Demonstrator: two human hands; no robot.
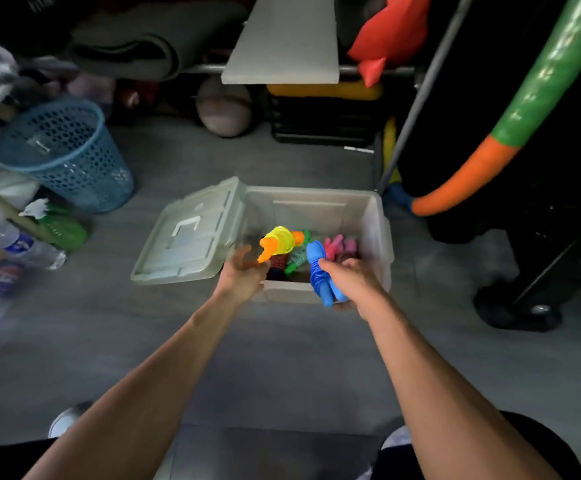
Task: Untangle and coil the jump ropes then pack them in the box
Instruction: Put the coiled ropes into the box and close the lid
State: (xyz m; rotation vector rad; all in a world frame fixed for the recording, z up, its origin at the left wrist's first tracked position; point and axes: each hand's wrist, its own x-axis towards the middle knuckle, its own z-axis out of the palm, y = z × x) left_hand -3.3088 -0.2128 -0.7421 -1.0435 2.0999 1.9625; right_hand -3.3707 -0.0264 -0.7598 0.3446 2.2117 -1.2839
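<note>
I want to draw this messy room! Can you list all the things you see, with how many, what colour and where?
box: one, clear plastic, floor, middle
lid: one, clear, leaning at the box's left side
blue jump rope: one, coiled, in the right hand over the box's near edge
yellow and orange jump rope: one, coiled, in the box by the left hand
pink jump rope: one, in the box, right side
basket: one, blue, floor, left
ball: one, grey-brown, under the shelf
hoop: one, green and orange, right
left hand: open, at the box's left edge
right hand: holds the blue jump rope
</note>
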